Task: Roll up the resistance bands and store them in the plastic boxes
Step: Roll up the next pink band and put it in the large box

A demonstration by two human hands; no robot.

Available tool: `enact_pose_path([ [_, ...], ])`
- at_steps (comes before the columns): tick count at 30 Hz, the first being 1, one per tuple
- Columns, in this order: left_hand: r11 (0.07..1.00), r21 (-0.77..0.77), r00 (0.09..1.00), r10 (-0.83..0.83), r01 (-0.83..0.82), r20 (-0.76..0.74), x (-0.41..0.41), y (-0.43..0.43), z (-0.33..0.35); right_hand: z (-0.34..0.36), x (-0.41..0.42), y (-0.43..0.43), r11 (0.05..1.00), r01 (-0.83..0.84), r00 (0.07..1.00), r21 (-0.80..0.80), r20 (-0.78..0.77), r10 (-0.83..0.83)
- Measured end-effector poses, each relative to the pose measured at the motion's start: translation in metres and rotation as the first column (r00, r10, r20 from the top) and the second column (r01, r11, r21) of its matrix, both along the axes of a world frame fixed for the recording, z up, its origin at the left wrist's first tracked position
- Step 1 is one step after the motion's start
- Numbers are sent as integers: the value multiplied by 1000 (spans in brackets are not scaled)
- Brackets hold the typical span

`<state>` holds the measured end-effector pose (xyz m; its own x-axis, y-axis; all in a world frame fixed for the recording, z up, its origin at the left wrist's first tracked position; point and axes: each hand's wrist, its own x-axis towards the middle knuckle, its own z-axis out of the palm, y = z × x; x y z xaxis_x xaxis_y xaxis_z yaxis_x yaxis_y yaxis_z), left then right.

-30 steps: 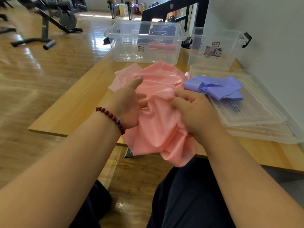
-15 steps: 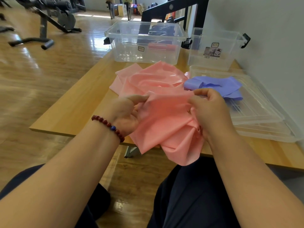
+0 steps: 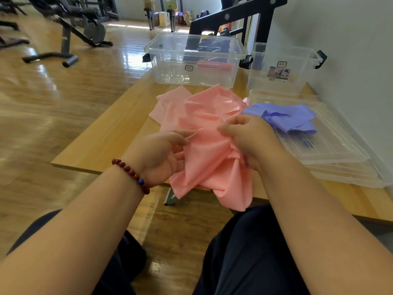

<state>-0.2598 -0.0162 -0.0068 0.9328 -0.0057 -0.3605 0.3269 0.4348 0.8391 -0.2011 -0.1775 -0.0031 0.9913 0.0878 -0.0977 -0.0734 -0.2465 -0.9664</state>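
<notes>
Pink band [image 3: 212, 160] bunched, left hand [image 3: 161, 152], right hand [image 3: 251, 141] pinching

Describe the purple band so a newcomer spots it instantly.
On the wooden table, against the white wall on the right, sits a stack of clear plastic lids. The purple band lies crumpled on top, just beyond the right hand. It is the only purple thing; beside it is the pink band.

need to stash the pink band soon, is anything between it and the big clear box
Nothing visible. The left hand and right hand hold the pink band at the table edge; the box stands open beyond, only the band's own loose end between.
</notes>
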Motion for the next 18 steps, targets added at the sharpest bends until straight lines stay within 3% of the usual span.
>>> enact_pose_path([
  [4, 978, -208, 991, -45, 18, -129, 7, -2, 0, 2, -6, -4, 968, 37, 994, 249, 86, -61],
  [7, 966, -252, 987, -90, 53, -137, 18, -11, 1, 5, -15, -9, 835, 0, 1000, 551, -9, 6],
  [9, 961, -278, 993, -46, 13, -111, 27, -17, 4, 7, -20, -14, 744, -2, 995, 669, -76, 71],
  [13, 916, -399, 991, -91, 46, -94, 37, -27, 9, 6, -25, -22, 674, 16, 989, 739, -110, 97],
  [18, 933, -311, 971, -218, 179, -94, 37, -35, 2, 3, -25, -27, 714, 85, 989, 695, -144, 23],
])
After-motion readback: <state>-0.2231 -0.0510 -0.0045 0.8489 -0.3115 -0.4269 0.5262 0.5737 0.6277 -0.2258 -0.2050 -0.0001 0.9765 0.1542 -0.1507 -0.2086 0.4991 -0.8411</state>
